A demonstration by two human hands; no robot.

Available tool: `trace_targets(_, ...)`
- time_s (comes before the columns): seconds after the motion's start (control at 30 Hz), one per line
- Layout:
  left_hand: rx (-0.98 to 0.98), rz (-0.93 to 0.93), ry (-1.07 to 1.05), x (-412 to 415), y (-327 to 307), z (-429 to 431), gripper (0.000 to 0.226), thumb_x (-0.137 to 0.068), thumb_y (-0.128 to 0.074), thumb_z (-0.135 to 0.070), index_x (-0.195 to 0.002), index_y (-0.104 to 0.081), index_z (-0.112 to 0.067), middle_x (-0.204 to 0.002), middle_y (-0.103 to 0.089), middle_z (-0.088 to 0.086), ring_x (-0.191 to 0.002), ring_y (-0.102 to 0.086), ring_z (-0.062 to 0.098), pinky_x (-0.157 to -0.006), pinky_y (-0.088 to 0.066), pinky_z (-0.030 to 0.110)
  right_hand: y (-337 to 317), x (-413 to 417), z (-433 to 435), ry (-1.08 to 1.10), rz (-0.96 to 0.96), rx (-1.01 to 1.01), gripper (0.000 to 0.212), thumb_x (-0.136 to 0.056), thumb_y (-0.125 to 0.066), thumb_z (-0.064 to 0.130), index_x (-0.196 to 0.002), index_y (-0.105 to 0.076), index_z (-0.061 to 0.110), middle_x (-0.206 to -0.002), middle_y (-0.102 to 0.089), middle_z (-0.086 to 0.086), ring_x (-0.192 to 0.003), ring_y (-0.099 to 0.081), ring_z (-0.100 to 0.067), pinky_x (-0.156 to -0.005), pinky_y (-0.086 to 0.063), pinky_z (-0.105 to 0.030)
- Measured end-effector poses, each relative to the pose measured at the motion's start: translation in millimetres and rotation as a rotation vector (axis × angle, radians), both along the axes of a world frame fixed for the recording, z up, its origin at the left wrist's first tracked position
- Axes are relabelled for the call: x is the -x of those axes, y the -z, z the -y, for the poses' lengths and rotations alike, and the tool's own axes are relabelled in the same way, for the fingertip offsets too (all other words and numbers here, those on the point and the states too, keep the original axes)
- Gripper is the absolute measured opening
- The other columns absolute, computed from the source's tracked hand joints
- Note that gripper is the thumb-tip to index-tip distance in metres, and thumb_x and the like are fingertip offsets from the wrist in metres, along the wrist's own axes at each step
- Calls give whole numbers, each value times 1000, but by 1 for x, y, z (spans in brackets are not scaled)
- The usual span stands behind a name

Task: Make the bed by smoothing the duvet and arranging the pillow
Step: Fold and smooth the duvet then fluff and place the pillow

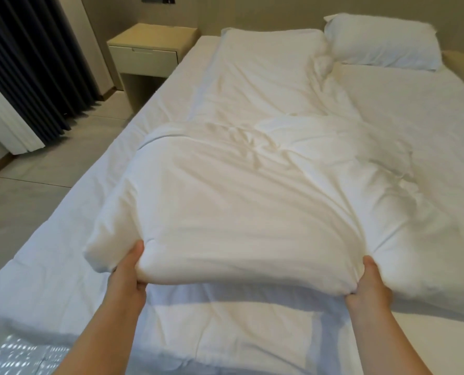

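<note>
A white, puffy, rumpled fabric duvet (252, 198) lies lengthwise down the middle of the frame on a wide bed covered in a white fitted sheet (420, 109). Its far end reaches the head of the bed at upper centre, and its near end is folded into a thick roll at lower centre. The duvet covers only the middle strip of the bed, and bare sheet shows along both sides and at the bottom of the frame.

The left hand (129, 277), at lower left of centre, grips the near folded edge: its grip is clamped on the duvet, thumb on top and fingers tucked out of sight beneath. The right hand (369, 285), at lower right of centre, does likewise, its grip closed on the same edge with cloth bunched around the thumb. The held edge is raised slightly off the sheet and casts a shadow below it.

A plump white rectangular pillow (382, 41) rests at upper right, at the head of the bed, just beside the duvet's far corner.

At upper left, a pale wooden nightstand with one drawer (149, 47) stands against the bed. Farther left hang dark pleated curtains (27, 63) over a light tiled floor (49, 171).
</note>
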State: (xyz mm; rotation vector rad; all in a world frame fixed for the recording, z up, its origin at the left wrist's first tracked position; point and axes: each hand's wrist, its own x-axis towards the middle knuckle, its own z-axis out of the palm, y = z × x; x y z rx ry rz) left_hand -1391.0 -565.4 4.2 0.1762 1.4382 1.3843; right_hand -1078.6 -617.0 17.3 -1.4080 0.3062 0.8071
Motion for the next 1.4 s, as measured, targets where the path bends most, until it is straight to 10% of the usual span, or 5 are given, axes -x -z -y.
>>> trace_targets(0.17,-47,-34,49,9,-14,9,44,-92,-51,-20,-135,-44,-15,-133,-53,2,-123,-50,20,-90,-41,28,-14,-1,14,-12,-5,-96,42,-89,-55,22,-128,-48,8,-95,-61,2,-68,-56,-12,-35,-49,-18)
trace_targets(0.73,155,-208,218,71,9,170,20,-93,-49,-24,-112,-55,-22,-133,-52,3,-118,-47,19,-99,-38,33,3,55,172,-51,-111,72,15,-90,-56,25,-101,-50,18,-100,-58,4,-71,-52,-6,-77,-50,-30)
trace_targets(0.9,200,-338,374,100,17,176,57,-89,-55,-25,-141,-33,-19,-142,-43,2,-132,-38,24,-111,-23,42,12,65,184,-15,-41,164,19,-90,-57,22,-73,-50,18,-52,-60,2,-40,-50,0,-30,-34,-7)
trace_targets(1.1,240,-354,364,139,-6,134,54,-94,-42,-41,-137,-40,-9,-142,-42,6,-132,-37,27,-109,-26,38,-4,105,184,-53,497,564,64,-76,-67,4,-134,-39,2,-132,-44,-21,-122,-43,-35,-106,-32,-47)
trace_targets(1.4,236,-334,683,139,-25,7,66,-87,-42,-58,-128,-49,-7,-115,-58,10,-104,-53,28,-94,-40,37,-22,180,97,-518,935,409,79,-57,-45,27,-133,-43,5,-143,-38,-16,-135,-27,-34,-110,-17,-45)
